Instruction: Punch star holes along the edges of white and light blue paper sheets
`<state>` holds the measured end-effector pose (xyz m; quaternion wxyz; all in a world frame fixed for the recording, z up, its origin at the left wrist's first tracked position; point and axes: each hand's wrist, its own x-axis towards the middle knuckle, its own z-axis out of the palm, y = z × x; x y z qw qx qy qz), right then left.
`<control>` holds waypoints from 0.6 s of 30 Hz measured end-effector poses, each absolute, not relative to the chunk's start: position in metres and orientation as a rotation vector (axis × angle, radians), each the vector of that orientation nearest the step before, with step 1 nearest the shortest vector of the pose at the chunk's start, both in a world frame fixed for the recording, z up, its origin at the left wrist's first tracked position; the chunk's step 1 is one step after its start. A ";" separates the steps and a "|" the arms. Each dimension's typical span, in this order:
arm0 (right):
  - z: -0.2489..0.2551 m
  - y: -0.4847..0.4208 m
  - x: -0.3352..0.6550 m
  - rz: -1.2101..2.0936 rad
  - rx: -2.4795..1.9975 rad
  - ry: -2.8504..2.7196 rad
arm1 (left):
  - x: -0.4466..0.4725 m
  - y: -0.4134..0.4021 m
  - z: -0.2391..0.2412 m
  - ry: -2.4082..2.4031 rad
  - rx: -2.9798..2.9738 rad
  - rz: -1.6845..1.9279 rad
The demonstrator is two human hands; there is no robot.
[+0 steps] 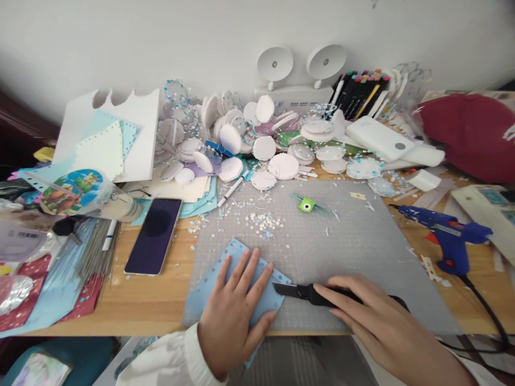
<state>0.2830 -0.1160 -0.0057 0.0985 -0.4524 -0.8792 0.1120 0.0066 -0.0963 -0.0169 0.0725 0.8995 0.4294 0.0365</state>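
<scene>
My left hand lies flat on a sheet of light blue paper, fingers spread and pressing it down. Small punched holes run along the paper's edges, and its near corner hangs past the table's front edge. In my right hand is a black utility knife. Its blade is out and points left, just over the right corner of the paper; whether it touches I cannot tell. Under both lies a grey cutting mat. Tiny paper cut-outs and a small green craft punch sit beyond the paper.
At left lies a phone beside a tilted cup and a bundle of wires. Many white discs are heaped at the back. A blue glue gun with its cord lies at right, near a dark red cap.
</scene>
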 end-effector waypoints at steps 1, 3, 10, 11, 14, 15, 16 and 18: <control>-0.005 -0.117 0.282 0.337 -1.334 -2.604 | 0.006 -0.096 -0.017 1.291 2.703 0.115; -0.005 -0.118 0.281 0.353 -1.328 -2.612 | 0.006 -0.096 -0.017 1.294 2.705 0.120; -0.005 -0.116 0.276 0.340 -1.338 -2.594 | 0.008 -0.096 -0.016 1.308 2.715 0.125; -0.005 -0.116 0.274 0.334 -1.341 -2.587 | 0.008 -0.096 -0.016 1.309 2.718 0.125; -0.004 -0.113 0.272 0.314 -1.347 -2.575 | 0.009 -0.096 -0.016 1.310 2.723 0.120; -0.004 -0.112 0.272 0.310 -1.353 -2.570 | 0.008 -0.096 -0.016 1.311 2.723 0.120; -0.005 -0.112 0.273 0.307 -1.361 -2.563 | 0.008 -0.096 -0.016 1.311 2.723 0.121; -0.005 -0.111 0.276 0.307 -1.383 -2.553 | 0.008 -0.096 -0.017 1.313 2.721 0.123</control>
